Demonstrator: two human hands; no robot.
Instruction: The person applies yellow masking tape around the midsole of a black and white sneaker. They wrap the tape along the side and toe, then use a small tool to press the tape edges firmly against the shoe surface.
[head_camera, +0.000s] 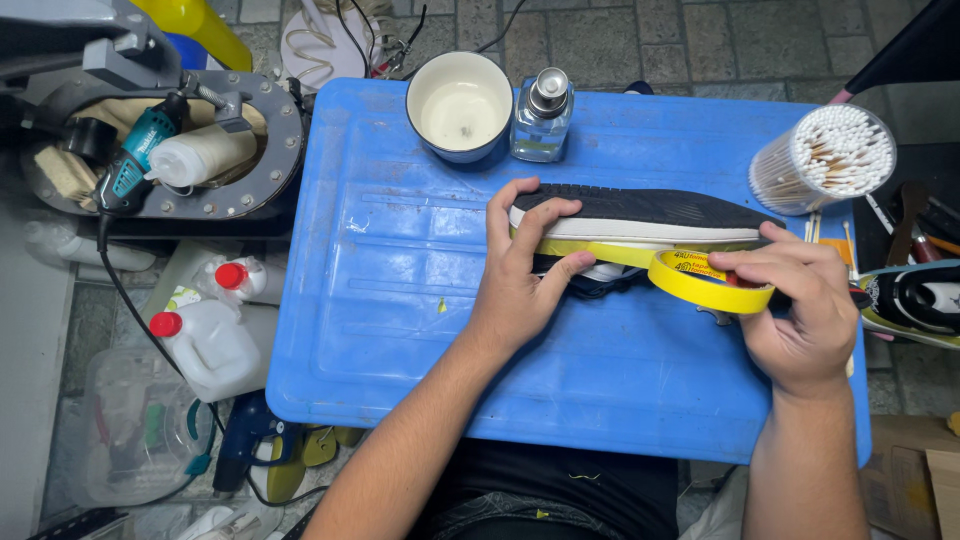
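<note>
A dark shoe (650, 212) with a white sole edge lies on its side on a blue plastic lid (400, 300). My left hand (525, 270) grips the shoe's toe end, fingers over the sole and thumb below. My right hand (800, 310) holds a roll of yellow tape (705, 280) just below the shoe's heel end. A yellow strip of tape (600, 250) runs from the roll along the lower edge of the sole toward my left thumb.
A white cup (460, 105) and a clear glass bottle (542, 115) stand at the lid's far edge. A container of cotton swabs (825, 158) sits at the right. Another shoe (915, 300) lies further right. White jugs with red caps (210, 340) and a teal power tool (135, 160) are at the left.
</note>
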